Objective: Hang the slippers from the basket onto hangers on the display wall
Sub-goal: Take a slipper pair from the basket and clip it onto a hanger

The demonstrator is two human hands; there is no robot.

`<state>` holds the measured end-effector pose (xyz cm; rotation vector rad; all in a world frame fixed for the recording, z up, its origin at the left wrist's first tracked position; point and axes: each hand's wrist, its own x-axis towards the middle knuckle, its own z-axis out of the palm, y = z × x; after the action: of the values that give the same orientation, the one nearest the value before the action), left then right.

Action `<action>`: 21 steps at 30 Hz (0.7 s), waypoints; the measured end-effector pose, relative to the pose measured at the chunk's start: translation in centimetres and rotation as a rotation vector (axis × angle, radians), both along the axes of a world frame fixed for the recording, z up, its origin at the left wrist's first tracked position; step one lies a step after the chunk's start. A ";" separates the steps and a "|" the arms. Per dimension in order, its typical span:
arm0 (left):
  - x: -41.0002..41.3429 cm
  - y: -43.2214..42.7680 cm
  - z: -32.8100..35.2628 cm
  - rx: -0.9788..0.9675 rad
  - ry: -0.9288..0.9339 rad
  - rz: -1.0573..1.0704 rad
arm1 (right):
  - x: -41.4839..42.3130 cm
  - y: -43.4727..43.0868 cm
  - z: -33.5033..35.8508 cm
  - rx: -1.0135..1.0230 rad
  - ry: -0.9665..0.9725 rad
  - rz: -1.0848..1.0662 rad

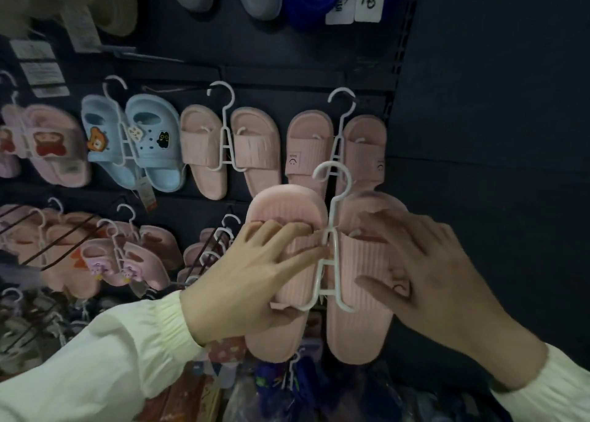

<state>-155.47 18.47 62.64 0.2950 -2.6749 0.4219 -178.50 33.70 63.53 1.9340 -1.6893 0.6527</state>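
Single view, from the camera worn on your head. It faces forward and slightly downward at the dark display wall (479, 102), at close range. The pink slippers (287, 204) sit just below centre. Your left hand (252, 281) enters from the lower left, your right hand (431, 278) from the lower right. The wide-angle lens bows the wall's rows near the edges.

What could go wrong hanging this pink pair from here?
1. The hook of the white hanger sits right in front of the smiley pair already hung; it could snag that pair or knock it off.
2. The left hand and right hand grip mainly the slippers, so the hook may swing or a slipper slip off.
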 end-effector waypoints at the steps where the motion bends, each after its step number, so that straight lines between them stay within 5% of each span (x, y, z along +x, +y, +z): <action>1: -0.2 0.0 0.4 -0.007 0.016 -0.008 | 0.1 0.1 -0.1 0.053 0.018 -0.029; 9: -1.5 -0.5 2.6 -0.059 0.120 -0.054 | 0.4 -0.1 0.5 0.122 0.159 -0.199; 21: -1.8 -1.1 5.1 -0.154 0.194 -0.099 | 1.7 -0.4 2.7 -0.065 0.237 -0.296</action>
<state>-157.26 17.34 67.75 0.1481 -2.4398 0.5362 -176.82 33.31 66.21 1.6014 -1.7315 0.3469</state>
